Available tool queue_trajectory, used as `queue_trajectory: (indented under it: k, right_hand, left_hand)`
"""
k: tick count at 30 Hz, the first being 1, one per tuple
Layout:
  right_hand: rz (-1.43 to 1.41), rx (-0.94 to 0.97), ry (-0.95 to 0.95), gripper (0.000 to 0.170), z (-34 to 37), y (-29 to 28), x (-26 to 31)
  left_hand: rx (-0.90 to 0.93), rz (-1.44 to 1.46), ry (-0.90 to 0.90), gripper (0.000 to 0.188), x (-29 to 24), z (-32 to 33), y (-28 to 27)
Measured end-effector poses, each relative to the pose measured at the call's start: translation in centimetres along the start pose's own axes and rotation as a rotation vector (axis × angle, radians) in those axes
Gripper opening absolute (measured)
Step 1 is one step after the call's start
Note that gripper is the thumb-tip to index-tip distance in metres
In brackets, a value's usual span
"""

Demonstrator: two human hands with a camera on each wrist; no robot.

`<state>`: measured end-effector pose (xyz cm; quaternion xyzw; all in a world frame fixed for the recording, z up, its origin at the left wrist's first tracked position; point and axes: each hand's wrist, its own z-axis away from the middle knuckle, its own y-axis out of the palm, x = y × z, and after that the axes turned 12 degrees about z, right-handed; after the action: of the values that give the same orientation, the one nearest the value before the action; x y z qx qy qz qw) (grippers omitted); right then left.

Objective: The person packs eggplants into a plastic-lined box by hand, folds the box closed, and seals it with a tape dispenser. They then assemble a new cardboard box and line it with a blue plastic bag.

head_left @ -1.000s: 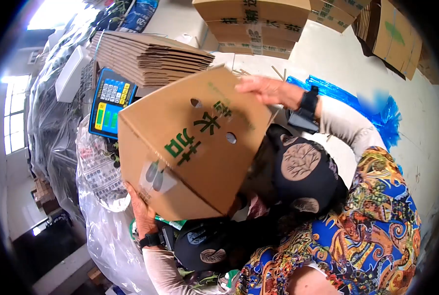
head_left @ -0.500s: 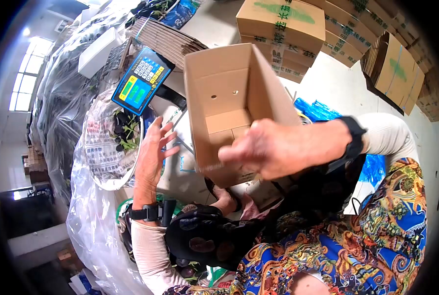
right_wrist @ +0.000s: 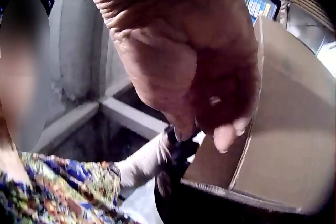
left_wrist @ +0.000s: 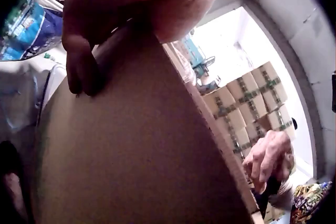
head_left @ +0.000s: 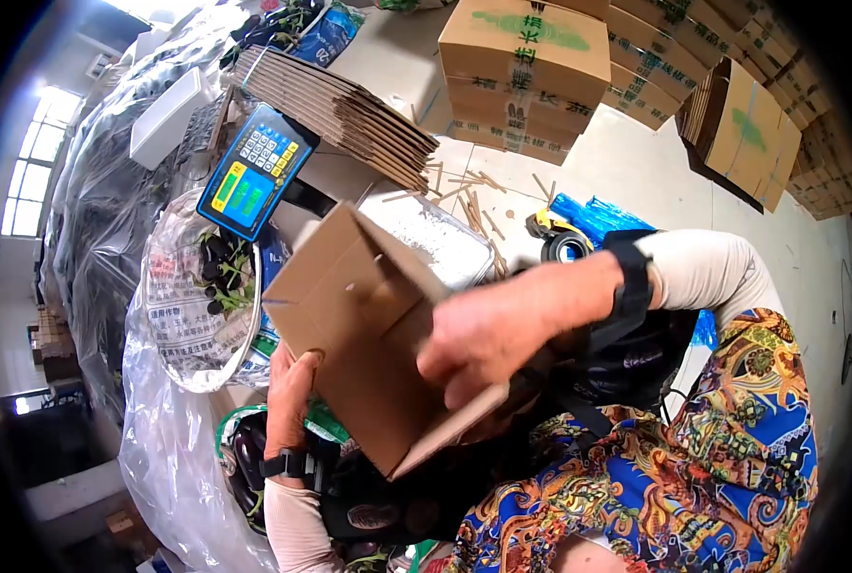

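Observation:
An open-topped cardboard box point(head_left: 359, 382) is tilted over the person's lap, its inside showing in the head view. My left hand point(head_left: 292, 396) grips its left edge, thumb over the rim; in the left wrist view the fingers point(left_wrist: 84, 71) press on the broad cardboard side. Over the opening, near the opposite rim, is my right hand point(head_left: 497, 329), blurred in the head view. The right wrist view shows its fingers point(right_wrist: 224, 137) loosely bent, with nothing held and the box wall point(right_wrist: 294, 98) beside them.
A blue digital scale display point(head_left: 259, 172) stands beyond the box, by a newsprint-patterned sack point(head_left: 187, 325) of dark eggplants. Flattened cartons point(head_left: 340, 115) lie behind, with a tub of white bits point(head_left: 435, 239) and a tape dispenser point(head_left: 564, 244) nearby. Packed cartons point(head_left: 526, 81) are stacked at the back.
The box has turned from its printed side to its open top, then tilted down towards the lap. My left hand let go, then took its left edge. My right hand has moved over the opening.

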<state>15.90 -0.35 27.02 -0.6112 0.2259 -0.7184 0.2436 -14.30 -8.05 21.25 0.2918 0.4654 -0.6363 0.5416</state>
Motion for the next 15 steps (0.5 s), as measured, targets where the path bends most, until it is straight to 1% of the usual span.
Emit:
queue_trajectory:
  k: [1, 2, 3, 4, 5, 6, 7, 8, 9, 10, 11, 12, 14, 15]
  right_hand:
    - [-0.064, -0.075, -0.021, 0.030, 0.0, -0.8, -1.2]
    - [-0.465, -0.211, -0.173, 0.026, -0.2, -0.4, -3.6]
    - [-0.282, -0.266, -0.004, 0.027, 0.5, -2.7, -3.5]
    - [0.088, -0.365, 0.150, 0.024, 0.2, -3.9, -5.0]
    - [-0.043, -0.447, 0.234, 0.025, 0.5, -4.6, -6.8]
    - [0.008, -0.469, 0.340, 0.032, 0.8, -5.3, -9.5]
    - [0.046, -0.448, 0.541, 0.041, 0.9, -6.5, -10.9]
    - [0.527, -0.539, 0.503, 0.050, 0.7, -5.9, -16.5]
    - [0.511, -0.476, 0.752, 0.058, 0.4, -6.6, -16.4]
    - [0.505, -0.446, 0.862, 0.064, -0.1, -7.2, -16.3]
    - [0.467, -0.495, 0.900, 0.066, -0.9, -7.4, -16.8]
    - [0.428, -0.544, 0.937, 0.068, -1.7, -7.6, -17.4]
    - [0.413, -0.562, 0.946, 0.068, -3.8, -7.5, -19.5]
    - [0.407, -0.573, 0.948, 0.068, -4.8, -7.3, -20.8]
  left_hand:
    - [0.010, 0.041, -0.012, 0.037, 0.2, 0.2, -0.3]
    - [0.019, 0.081, -0.024, 0.038, 0.4, 0.3, -0.6]
    - [0.025, 0.122, -0.037, 0.038, 0.5, 0.4, -0.6]
    - [0.039, 0.196, -0.016, 0.038, 0.6, 0.4, -0.4]
    - [0.054, 0.270, 0.004, 0.038, 0.7, 0.3, 0.1]
    - [0.070, 0.344, 0.023, 0.038, 0.7, 0.2, 0.3]
    - [0.107, 0.329, 0.000, 0.036, 1.3, -0.1, -0.2]
    - [0.111, 0.283, 0.070, 0.036, 0.9, 0.2, 0.0]
    - [0.119, 0.234, 0.141, 0.037, 0.0, 0.7, 0.6]
    - [0.191, -0.202, 0.433, 0.036, 1.5, 0.9, -0.4]
    - [0.138, -0.610, 0.762, 0.036, 3.0, 1.2, -1.4]
    - [0.140, -0.541, 0.720, 0.036, 3.1, 1.5, -1.3]
    - [0.141, -0.408, 0.631, 0.036, 2.3, 2.0, -0.7]
    - [0.160, -0.587, 0.710, 0.035, 2.0, 2.0, -1.1]
